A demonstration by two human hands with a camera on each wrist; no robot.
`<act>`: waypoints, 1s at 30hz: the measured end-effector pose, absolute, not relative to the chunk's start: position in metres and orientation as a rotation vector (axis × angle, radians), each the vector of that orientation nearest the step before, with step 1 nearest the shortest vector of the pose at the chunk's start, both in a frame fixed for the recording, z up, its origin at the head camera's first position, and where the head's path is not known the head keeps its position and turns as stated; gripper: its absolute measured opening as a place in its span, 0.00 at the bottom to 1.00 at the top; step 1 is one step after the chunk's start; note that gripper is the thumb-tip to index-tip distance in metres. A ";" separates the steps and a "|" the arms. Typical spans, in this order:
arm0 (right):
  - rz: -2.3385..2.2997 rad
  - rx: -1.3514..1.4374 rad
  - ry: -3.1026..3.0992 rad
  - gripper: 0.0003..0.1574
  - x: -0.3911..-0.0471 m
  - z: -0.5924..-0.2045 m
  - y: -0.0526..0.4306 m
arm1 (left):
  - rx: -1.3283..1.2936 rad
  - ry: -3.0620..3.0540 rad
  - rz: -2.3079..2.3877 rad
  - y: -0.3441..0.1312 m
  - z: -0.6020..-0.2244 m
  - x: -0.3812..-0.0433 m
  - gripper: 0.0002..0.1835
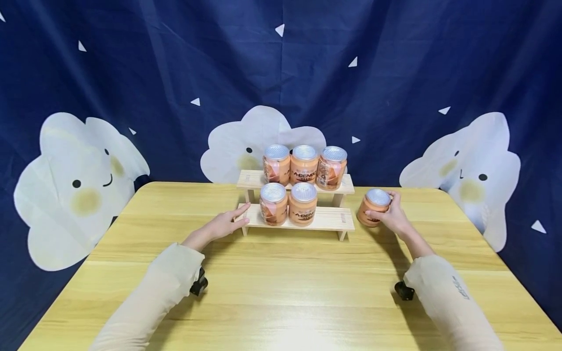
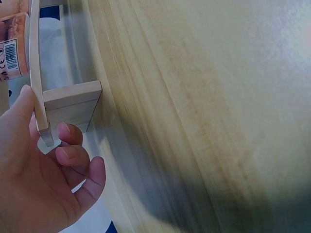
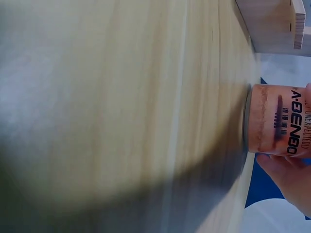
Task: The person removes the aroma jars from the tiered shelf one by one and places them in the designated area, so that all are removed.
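Observation:
A two-step wooden display rack (image 1: pixel 329 218) stands near the far edge of the table. Three orange cans (image 1: pixel 304 165) with silver lids line its upper step, and two more cans (image 1: pixel 303 204) sit on the lower one. At the lower step's left end, my left hand (image 1: pixel 221 225) pinches the board; in the left wrist view the thumb (image 2: pixel 25 102) lies on one face, with fingers curled on the other side. To the right of the rack, my right hand (image 1: pixel 393 214) grips another orange can (image 3: pixel 274 119), its base at the tabletop.
The light wooden table (image 1: pixel 281 278) extends toward me and to both sides. Behind it hangs a dark blue curtain (image 1: pixel 175 63) with white cloud figures. Black wrist cameras (image 1: pixel 405 291) sit at both sleeves.

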State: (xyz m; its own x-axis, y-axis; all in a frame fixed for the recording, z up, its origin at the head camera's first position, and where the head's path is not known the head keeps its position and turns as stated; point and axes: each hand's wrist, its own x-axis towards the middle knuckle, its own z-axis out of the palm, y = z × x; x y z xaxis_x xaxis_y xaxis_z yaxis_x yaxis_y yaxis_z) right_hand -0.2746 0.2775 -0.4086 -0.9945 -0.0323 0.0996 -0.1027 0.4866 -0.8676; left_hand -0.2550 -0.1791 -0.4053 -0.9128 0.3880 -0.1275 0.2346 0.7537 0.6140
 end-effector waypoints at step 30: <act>1.413 0.162 -2.583 0.59 -0.290 -0.403 0.276 | 0.508 2.736 0.833 -0.179 -0.403 -0.256 0.32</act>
